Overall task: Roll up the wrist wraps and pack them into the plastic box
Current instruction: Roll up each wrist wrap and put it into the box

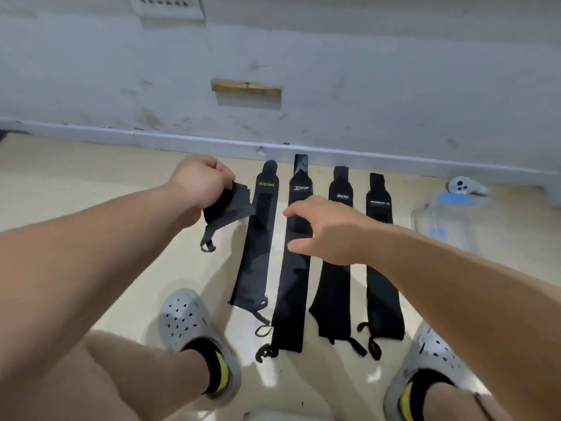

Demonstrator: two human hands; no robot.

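Several black wrist wraps lie flat, side by side, on the beige floor: one with yellow lettering [256,244], a long one [296,287], and two more [334,296] [383,296] to the right. My left hand [200,183] grips a bunched, partly rolled black wrap [226,206] whose thumb loop dangles below. My right hand [331,232] hovers with fingers spread and relaxed over the long wrap, holding nothing. The clear plastic box [443,226] with a blue-tinted lid stands on the floor at the right.
A grey wall [273,71] with a skirting ledge runs just behind the wraps. A white handheld controller [464,186] lies beyond the box. My feet in grey clogs [188,323] [431,363] flank the wraps' near ends.
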